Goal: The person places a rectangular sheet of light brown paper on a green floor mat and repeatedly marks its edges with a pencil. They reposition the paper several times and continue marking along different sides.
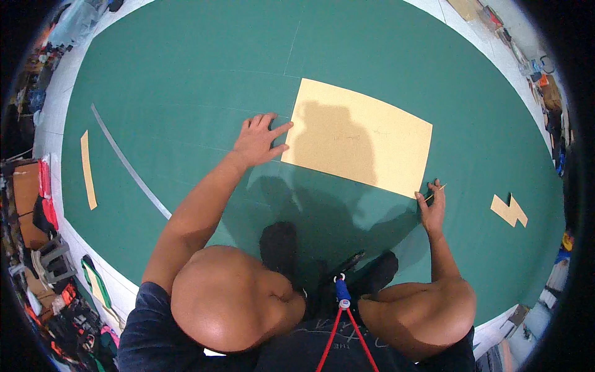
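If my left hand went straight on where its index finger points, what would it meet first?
Your left hand would meet the pale yellow sheet; the index fingertip is at its left edge, though exact contact is unclear.

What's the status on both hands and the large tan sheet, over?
Left hand open at the sheet's left edge. Right hand by its lower-right corner, holding a thin yellow stick. Sheet flat on green surface; only shadow across it.
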A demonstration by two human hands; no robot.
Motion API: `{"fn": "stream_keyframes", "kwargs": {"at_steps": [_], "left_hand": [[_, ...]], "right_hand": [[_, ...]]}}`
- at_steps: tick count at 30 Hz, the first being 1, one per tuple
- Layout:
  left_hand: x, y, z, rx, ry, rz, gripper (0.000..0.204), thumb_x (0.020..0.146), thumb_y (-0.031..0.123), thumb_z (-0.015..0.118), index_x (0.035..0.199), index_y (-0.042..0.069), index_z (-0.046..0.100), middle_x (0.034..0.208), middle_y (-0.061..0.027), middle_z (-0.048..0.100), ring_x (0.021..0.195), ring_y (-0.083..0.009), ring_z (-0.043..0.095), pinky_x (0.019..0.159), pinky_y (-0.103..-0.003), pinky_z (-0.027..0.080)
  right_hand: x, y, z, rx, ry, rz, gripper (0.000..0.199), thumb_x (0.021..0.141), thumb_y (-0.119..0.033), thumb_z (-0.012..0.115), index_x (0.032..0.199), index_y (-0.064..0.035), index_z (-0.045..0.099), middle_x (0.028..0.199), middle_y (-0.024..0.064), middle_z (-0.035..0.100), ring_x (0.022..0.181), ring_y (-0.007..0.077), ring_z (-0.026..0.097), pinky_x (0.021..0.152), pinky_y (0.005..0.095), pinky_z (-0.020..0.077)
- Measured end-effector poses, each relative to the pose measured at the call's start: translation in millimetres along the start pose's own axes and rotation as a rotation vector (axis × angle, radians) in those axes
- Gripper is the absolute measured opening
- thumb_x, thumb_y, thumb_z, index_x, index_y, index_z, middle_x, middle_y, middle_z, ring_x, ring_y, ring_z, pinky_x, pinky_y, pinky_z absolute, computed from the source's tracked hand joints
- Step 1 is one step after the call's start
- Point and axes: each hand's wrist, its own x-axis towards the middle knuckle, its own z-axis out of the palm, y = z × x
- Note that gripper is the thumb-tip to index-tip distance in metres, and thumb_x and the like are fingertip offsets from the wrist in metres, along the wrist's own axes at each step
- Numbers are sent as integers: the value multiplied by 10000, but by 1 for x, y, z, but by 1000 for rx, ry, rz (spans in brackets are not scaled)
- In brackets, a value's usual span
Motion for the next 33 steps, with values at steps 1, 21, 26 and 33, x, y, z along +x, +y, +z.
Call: {"fn": "stream_keyframes", "kwargs": {"at_steps": [1,21,26,33], "left_hand": [[-1,0,-1,-20,-10,4,658,904,559,695,1504,350,523,1487,-130,467,1355,-345,440,1113,-523,355],[0,-6,0,-56,-60,35,760,855,609,723,1522,315,508,1543,-142,422,1411,-354,392,1154,-516,323],[-3,-9,-2,-89,-36,59,800,821,609,753,1518,291,522,1546,-168,426,1420,-386,385,1172,-534,310],[-1,-10,-1,-123,-17,72,839,761,537,830,1506,290,534,1544,-156,435,1426,-370,380,1156,-526,314]], "right_hand": [[0,0,0,-3,-3,-4,538,883,-316,817,1293,-25,624,1542,255,490,1434,447,437,1189,512,342],[1,12,3,44,41,-66,526,870,-251,832,1292,-22,618,1539,250,495,1416,430,453,1166,513,373],[0,6,3,18,19,-31,520,861,-255,837,1274,-17,630,1534,253,498,1413,434,457,1166,517,372],[2,7,1,8,25,-24,531,848,-275,846,1266,-22,639,1517,255,520,1408,446,466,1169,521,366]]}}
